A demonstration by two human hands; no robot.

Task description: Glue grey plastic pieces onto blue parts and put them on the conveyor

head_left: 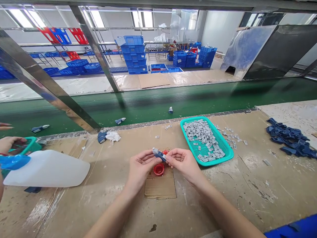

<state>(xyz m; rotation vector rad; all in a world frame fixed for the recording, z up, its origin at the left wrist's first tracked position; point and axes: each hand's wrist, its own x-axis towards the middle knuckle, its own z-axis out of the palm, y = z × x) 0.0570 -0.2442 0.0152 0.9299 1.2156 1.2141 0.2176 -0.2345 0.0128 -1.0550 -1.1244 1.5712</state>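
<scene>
Between my hands, above a small red cup (pixel 158 169), is a dark blue plastic part (pixel 159 154) with a light grey tip. My left hand (pixel 141 167) grips it from the left, thumb and fingers closed. At its right end the fingertips of my right hand (pixel 184 163) are pinched together on a small light grey piece, mostly hidden, against the part. The red cup stands on a piece of cardboard (pixel 160 188), with more red behind the fingers. Right of my hands, a teal basket (pixel 184 130) holds many small grey pieces (pixel 203 135).
Loose dark blue parts (pixel 289 137) are heaped at the right. A green conveyor belt (pixel 146 105) carries several assembled parts. On the left lie a white plastic jug (pixel 54 168) and a crumpled white tissue (pixel 113 136). Another person's hand (pixel 10 143) reaches over a green basket (pixel 33 145).
</scene>
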